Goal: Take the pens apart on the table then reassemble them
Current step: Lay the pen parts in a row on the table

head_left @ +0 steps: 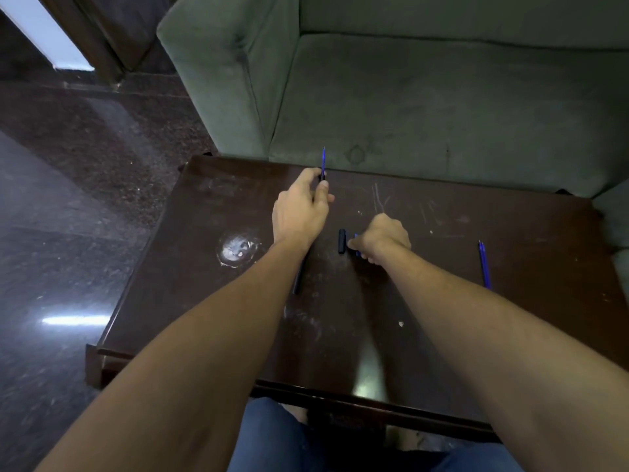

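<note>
My left hand point(301, 206) holds a thin blue pen part point(323, 161) upright above the far side of the dark wooden table point(476, 321), pinched between thumb and fingers. My right hand point(383, 238) rests on the table with its fingers curled round a small blue piece point(356, 245), mostly hidden. A short black cap point(341, 241) lies just left of that hand. Under my left forearm lies a dark pen barrel point(297, 281), partly covered. A whole blue pen point(484, 264) lies on the table at the right.
A green sofa point(442, 97) stands right behind the table's far edge. A whitish round stain point(237, 250) marks the table's left part. Dark polished floor point(68, 233) lies to the left. My knees in blue jeans point(272, 437) are under the near edge.
</note>
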